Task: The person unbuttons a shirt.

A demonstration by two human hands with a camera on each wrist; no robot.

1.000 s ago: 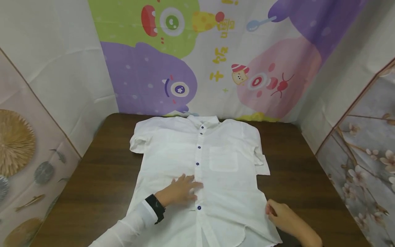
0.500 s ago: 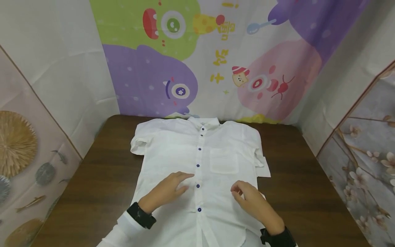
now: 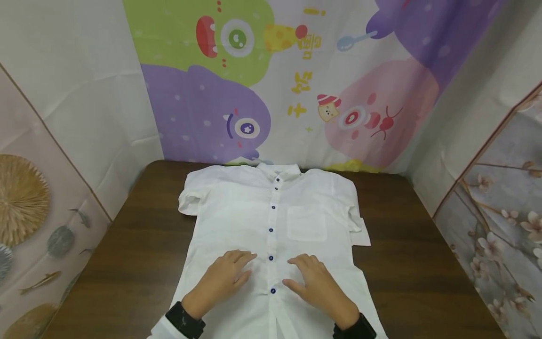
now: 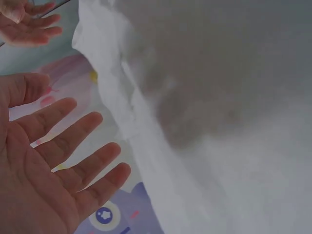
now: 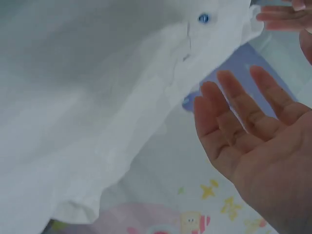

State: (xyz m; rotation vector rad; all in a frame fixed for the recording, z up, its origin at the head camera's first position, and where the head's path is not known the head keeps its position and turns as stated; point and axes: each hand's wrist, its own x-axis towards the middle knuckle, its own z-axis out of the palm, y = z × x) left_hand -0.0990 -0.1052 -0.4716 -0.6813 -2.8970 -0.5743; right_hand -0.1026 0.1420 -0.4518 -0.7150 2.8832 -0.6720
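Note:
A white short-sleeved button-up shirt (image 3: 237, 212) lies spread front side up, collar away from me, with dark blue buttons down its middle and a chest pocket on the right. Over its lower left half is my left hand (image 3: 224, 273), fingers spread and pointing inward. My right hand (image 3: 315, 282) mirrors it on the other side of the button strip, thumb apart from the fingers. Both wrist views show a bare palm with relaxed fingers, holding nothing, close above the white cloth (image 4: 234, 170). One blue button (image 5: 203, 18) shows in the right wrist view.
Beneath the shirt is a dark brown wooden table (image 3: 139, 254). A cartoon-printed cloth (image 3: 292, 141) hangs behind its far edge, and patterned panels (image 3: 499, 235) stand at the sides. The shirt's hem runs past the bottom of the head view.
My right hand has left the shirt's lower right edge, loosened its fingers and moved inward. My left hand has lifted off the button strip and drawn back slightly left. The shirt lies much the same.

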